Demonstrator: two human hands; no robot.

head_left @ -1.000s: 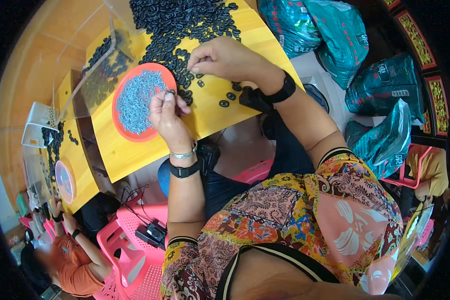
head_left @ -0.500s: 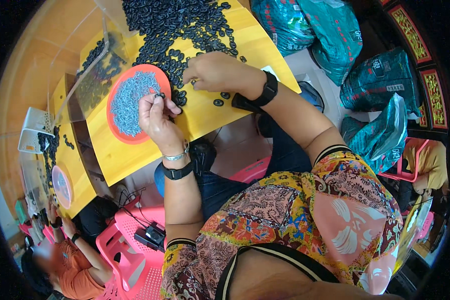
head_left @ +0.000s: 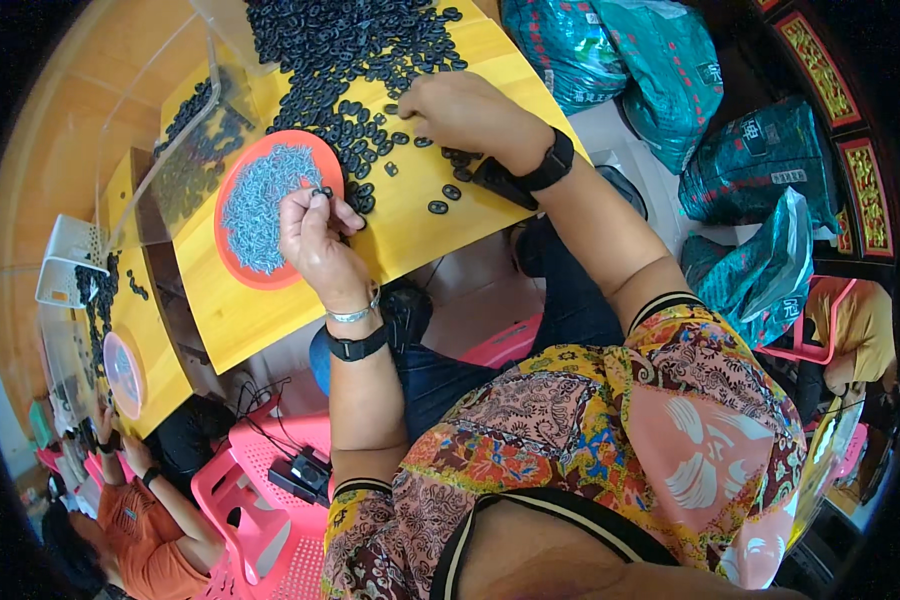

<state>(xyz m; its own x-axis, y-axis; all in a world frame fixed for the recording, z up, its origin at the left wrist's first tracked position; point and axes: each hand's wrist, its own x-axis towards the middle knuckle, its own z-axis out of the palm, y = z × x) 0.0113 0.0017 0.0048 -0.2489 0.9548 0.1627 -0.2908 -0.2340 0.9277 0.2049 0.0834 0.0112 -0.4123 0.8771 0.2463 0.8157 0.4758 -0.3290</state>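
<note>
My left hand (head_left: pixel 318 240) is beside the near right rim of an orange-red plate (head_left: pixel 232 262) filled with small silvery screws (head_left: pixel 260 205). Its thumb and forefinger pinch a small black oval piece (head_left: pixel 322 192). Further right, my right hand (head_left: pixel 467 112) hovers palm down at the near edge of a spread of black oval pieces (head_left: pixel 335 60). Its fingers are bent together beside these pieces, and whatever lies between the tips is hidden. One small black piece (head_left: pixel 391 169) lies by itself on the yellow table (head_left: pixel 270 315), between my hands.
A dark object (head_left: pixel 503 182) lies under my right wrist at the table edge. Clear plastic bins (head_left: pixel 185 150) stand left. Teal sacks (head_left: pixel 660 80) sit to the right. Beside a pink chair (head_left: pixel 260 480), another person (head_left: pixel 160 530) in orange sits at a second table.
My right hand has moved up and to the right, away from my left hand. The lone black piece now shows where its fingers were. My left hand has barely moved.
</note>
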